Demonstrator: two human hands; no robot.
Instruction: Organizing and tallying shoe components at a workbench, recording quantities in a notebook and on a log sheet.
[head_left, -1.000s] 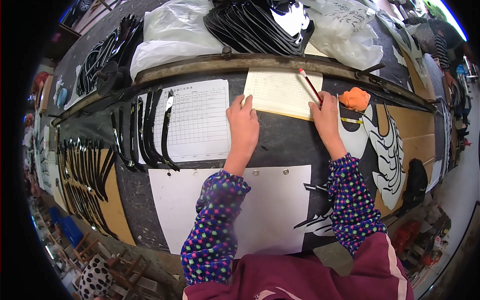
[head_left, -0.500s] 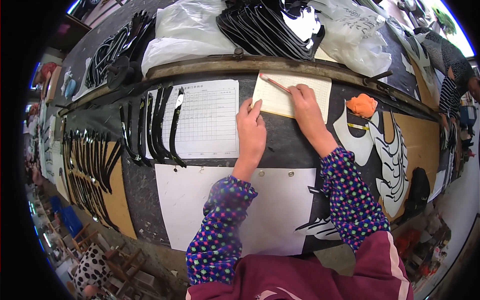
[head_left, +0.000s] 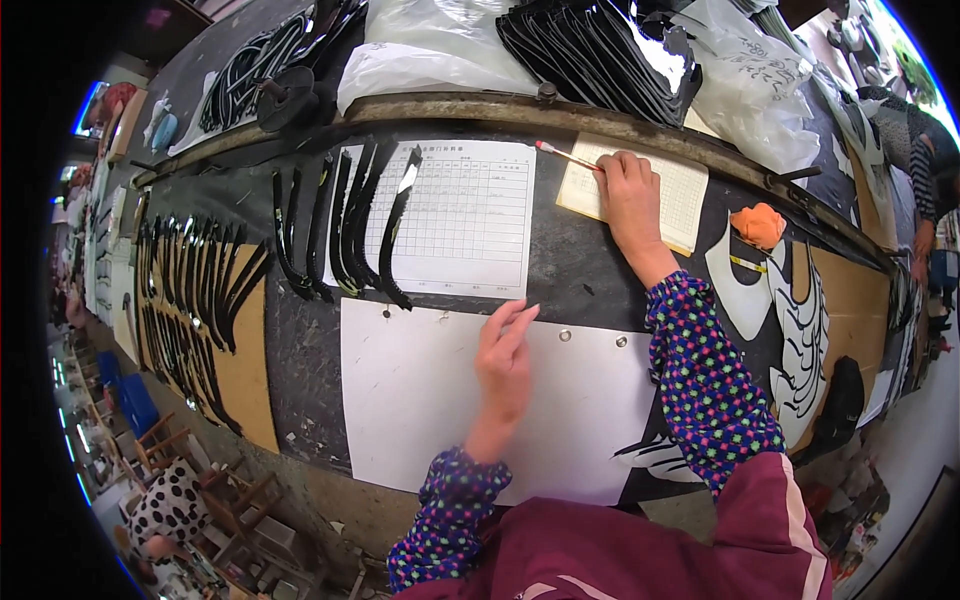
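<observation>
My right hand [head_left: 634,205] is closed round a pencil [head_left: 568,155] with a reddish end, its shaft pointing left across the notebook. Under that hand lies an open notebook [head_left: 582,190] with cream, ruled pages; part of it is hidden by the hand. My left hand [head_left: 503,365] hangs over the large white sheet [head_left: 420,400] nearest me, fingers apart and nothing in them. Left of the notebook is a printed form [head_left: 460,240] with a table grid. Several curved black strips [head_left: 400,225] lie across the form's left part and beside it.
A long bar [head_left: 430,105] crosses the table behind the papers. Beyond it are plastic bags [head_left: 430,60] and a stack of black pieces [head_left: 600,60]. To the right sit an orange crumpled cloth [head_left: 758,226] and white cut pieces [head_left: 800,320]; at left, more strips on brown board [head_left: 255,370].
My left hand has left the notebook's lower edge and moved back toward me, over the white sheet. My right hand still holds the pencil at the notebook. The whole view has shifted slightly.
</observation>
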